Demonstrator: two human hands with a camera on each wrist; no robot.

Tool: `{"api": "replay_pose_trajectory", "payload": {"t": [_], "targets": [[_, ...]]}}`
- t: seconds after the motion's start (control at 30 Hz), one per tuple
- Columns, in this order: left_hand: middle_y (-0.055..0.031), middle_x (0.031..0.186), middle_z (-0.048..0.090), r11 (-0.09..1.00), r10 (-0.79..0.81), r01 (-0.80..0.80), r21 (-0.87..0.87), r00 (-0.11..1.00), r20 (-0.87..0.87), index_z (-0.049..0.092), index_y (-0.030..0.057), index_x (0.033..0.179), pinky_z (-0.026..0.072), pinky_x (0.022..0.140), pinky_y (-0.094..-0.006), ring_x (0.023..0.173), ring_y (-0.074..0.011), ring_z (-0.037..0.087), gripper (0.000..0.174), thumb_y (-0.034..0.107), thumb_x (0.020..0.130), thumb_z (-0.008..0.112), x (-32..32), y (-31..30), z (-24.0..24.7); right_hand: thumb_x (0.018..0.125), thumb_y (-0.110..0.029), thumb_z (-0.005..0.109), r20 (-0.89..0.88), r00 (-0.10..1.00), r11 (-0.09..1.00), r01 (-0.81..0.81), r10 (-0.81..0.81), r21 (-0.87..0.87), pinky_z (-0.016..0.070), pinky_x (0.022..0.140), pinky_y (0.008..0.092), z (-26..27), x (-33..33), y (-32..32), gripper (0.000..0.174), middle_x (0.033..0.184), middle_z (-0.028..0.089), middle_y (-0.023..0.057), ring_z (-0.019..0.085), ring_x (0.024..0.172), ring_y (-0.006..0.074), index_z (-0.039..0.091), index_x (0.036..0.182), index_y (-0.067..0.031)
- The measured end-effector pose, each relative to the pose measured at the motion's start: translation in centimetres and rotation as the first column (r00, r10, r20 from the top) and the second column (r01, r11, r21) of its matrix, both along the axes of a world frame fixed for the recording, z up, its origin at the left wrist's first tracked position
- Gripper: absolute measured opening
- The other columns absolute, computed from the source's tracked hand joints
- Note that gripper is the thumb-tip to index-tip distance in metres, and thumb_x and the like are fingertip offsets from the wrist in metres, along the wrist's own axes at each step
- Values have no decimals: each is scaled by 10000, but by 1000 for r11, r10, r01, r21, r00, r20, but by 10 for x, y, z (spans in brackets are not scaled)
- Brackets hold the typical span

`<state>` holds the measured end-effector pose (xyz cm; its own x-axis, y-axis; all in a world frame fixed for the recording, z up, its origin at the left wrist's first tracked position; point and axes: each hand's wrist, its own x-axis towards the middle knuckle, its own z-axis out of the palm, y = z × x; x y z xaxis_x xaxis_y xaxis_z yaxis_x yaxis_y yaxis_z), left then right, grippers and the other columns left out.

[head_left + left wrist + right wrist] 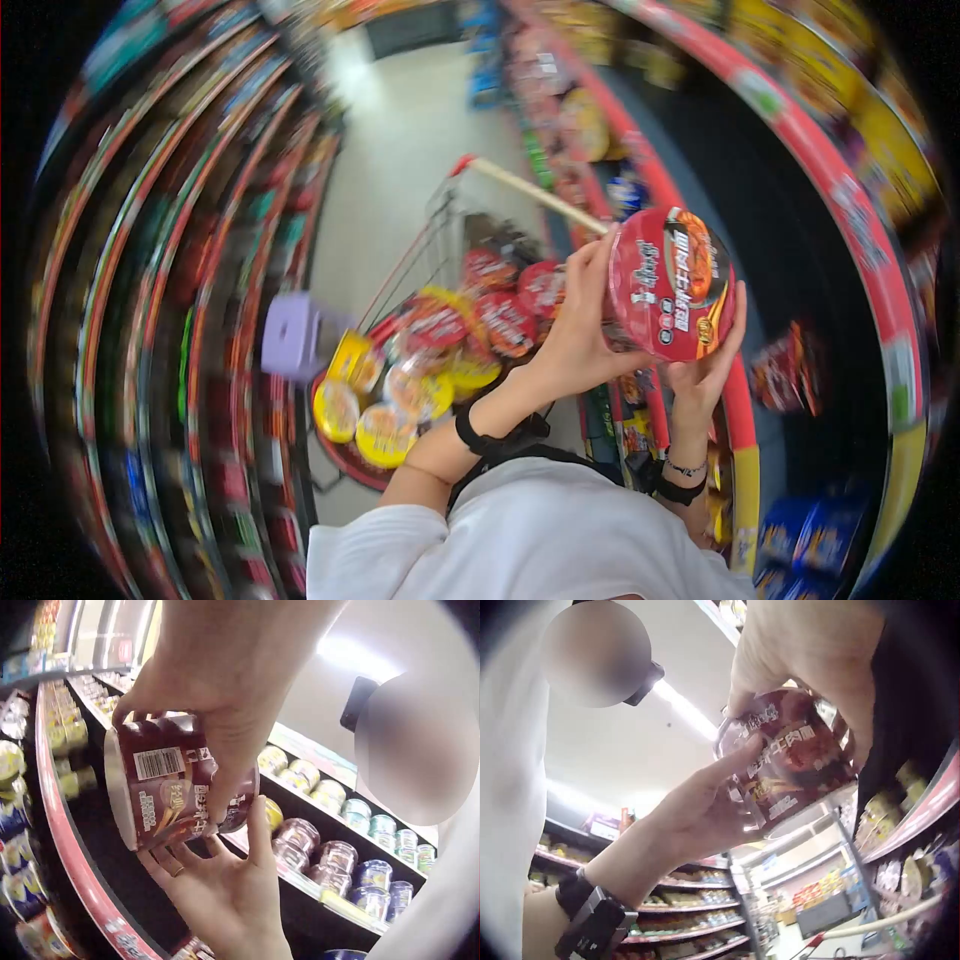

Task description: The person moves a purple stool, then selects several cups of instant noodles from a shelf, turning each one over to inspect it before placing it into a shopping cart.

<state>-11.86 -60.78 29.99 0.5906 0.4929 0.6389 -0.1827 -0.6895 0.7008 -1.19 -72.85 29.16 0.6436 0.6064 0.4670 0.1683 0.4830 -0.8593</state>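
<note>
A red instant-noodle cup (668, 290) is held between both hands above the shelf edge, its printed lid facing the head camera. My left hand (580, 325) grips its left side, with the thumb underneath; my right hand (712, 375) holds the right and lower side. The left wrist view shows the barcode side of the cup (157, 799), with the left hand (225, 705) over it and the right hand's (225, 889) fingertips against it. In the right wrist view, the left thumb lies across the cup (799, 761), and the right hand (810, 649) clasps its far side.
A shopping cart holding several red and yellow cups and packs (387, 435) stands left of the hands, its pale handle (535, 192) reaching towards them. Shelving lines both sides of the aisle (390, 160). A purple stool (291, 337) stands by the left shelves. One red pack (785, 370) lies on the dark right shelf.
</note>
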Motion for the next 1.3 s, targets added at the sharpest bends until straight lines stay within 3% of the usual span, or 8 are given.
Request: {"api": "replay_pose_trajectory", "payload": {"t": [0.17,0.27,0.4,0.6,0.9,1.0,1.1,1.3], "targets": [[-230,1361,270,929,250,-249,-273,968,-29,118,58,1483,328,1062,-463,1276,-402,320,1237,138,518,889,-86,26,-18,755,-232,790,11,926,913,-371,378,-170,347,1081,401,-27,-35,69,980,1478,249,111,339,1332,248,161,1487,-61],[-211,1325,381,792,593,-610,-28,780,-202,232,43,1455,322,1062,-454,1254,-393,351,1179,139,483,892,-137,46,-37,732,-219,811,114,871,844,-420,478,-334,405,1026,395,-40,-64,111,947,1365,325,111,417,1249,237,240,1470,-56],[-195,1332,399,671,726,-742,6,654,-212,252,55,1451,322,1058,-456,1255,-383,355,1173,136,472,894,-191,69,-54,733,-183,803,341,760,825,-440,553,-355,453,975,393,-57,-111,167,901,1313,344,134,448,1203,249,275,1455,-73],[-177,1332,434,481,854,-876,34,458,-247,274,65,1448,354,1028,-439,1229,-350,419,1137,184,508,902,-234,121,-94,808,-233,710,566,560,796,-439,605,-417,435,957,387,-80,-154,241,467,1258,469,167,505,1163,323,575,1216,-51],[-205,1273,510,521,769,-852,-56,497,-403,298,21,1404,402,990,-434,1194,-369,479,1103,208,496,896,-238,192,-184,923,-344,542,457,557,698,-363,693,-617,416,971,414,-164,-154,310,392,1245,533,243,515,1162,383,607,1181,-56],[-203,1262,529,531,651,-839,-119,494,-576,302,20,1397,413,981,-407,1181,-370,501,1100,222,495,898,-237,194,-192,971,-414,428,286,443,430,-267,849,-862,406,964,412,-162,-153,316,452,1078,637,201,557,1104,361,629,1128,-40],[-204,1250,568,512,356,-858,37,173,-919,152,73,1480,97,1017,-730,1230,-317,498,1253,584,545,812,-238,190,-196,974,-473,370,281,401,355,-121,872,-927,389,955,438,-162,-154,310,519,1016,655,201,568,1062,384,642,1101,-50],[-205,1275,559,575,358,-818,18,232,-904,131,81,1488,90,1034,-717,1204,-348,522,1247,665,576,750,-251,204,-212,971,-480,377,264,474,388,-185,840,-903,430,860,432,-158,-152,307,531,930,656,199,601,956,385,628,1086,-27]]}}
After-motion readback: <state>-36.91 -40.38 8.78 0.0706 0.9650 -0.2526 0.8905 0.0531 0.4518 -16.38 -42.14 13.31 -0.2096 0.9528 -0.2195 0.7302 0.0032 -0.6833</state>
